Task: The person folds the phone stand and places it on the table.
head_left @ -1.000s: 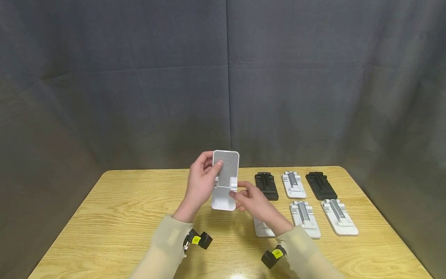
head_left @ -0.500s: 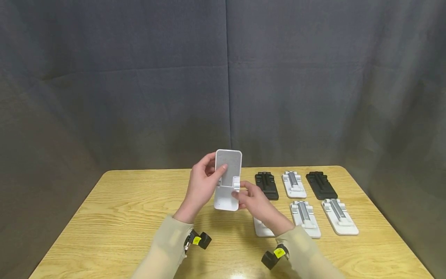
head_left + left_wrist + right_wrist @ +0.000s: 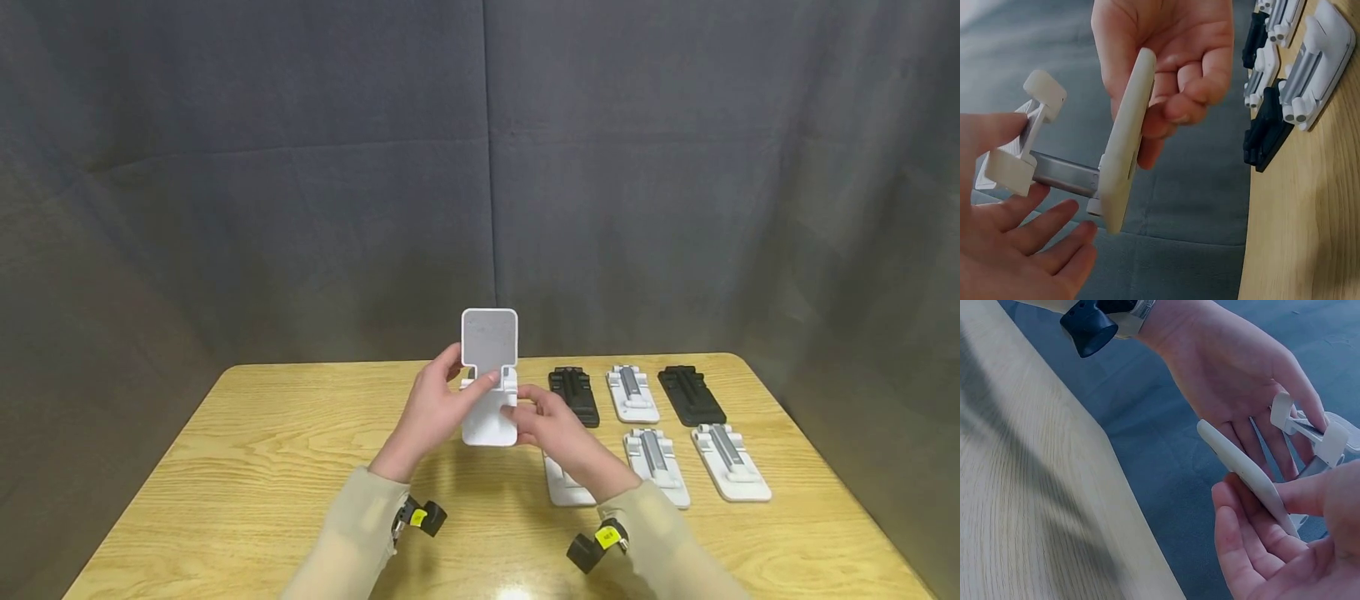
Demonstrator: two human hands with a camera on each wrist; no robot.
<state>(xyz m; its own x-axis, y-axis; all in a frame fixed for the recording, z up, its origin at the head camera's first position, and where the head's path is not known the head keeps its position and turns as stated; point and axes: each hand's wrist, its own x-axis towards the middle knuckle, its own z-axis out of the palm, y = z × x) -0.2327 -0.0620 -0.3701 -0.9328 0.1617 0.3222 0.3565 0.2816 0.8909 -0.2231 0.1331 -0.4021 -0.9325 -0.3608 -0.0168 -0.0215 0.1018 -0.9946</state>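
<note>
Above the table I hold a white folding phone stand (image 3: 489, 421) in both hands. My right hand (image 3: 522, 413) grips its flat base plate (image 3: 1125, 137) by the edges, thumb in front and fingers behind. My left hand (image 3: 471, 385) pinches the upper cradle (image 3: 1019, 153), thumb on the front lip and fingers spread behind it. A silver rod (image 3: 1063, 175) joins cradle and base. The grey-padded back plate (image 3: 489, 337) stands upright above my hands. In the right wrist view the base plate (image 3: 1241, 464) shows edge-on in front of my left hand's palm (image 3: 1241, 381).
Folded stands lie in two rows on the right of the wooden table (image 3: 262, 467): black (image 3: 573, 398), white (image 3: 632, 396), black (image 3: 691, 397) behind; white (image 3: 656, 458) and white (image 3: 730, 463) in front. Another white one (image 3: 562, 487) lies partly under my right forearm.
The padded plate has risen and swung upright away from the base. My left thumb has slid from the plate's face down to the cradle. Both hands moved slightly away from me.
</note>
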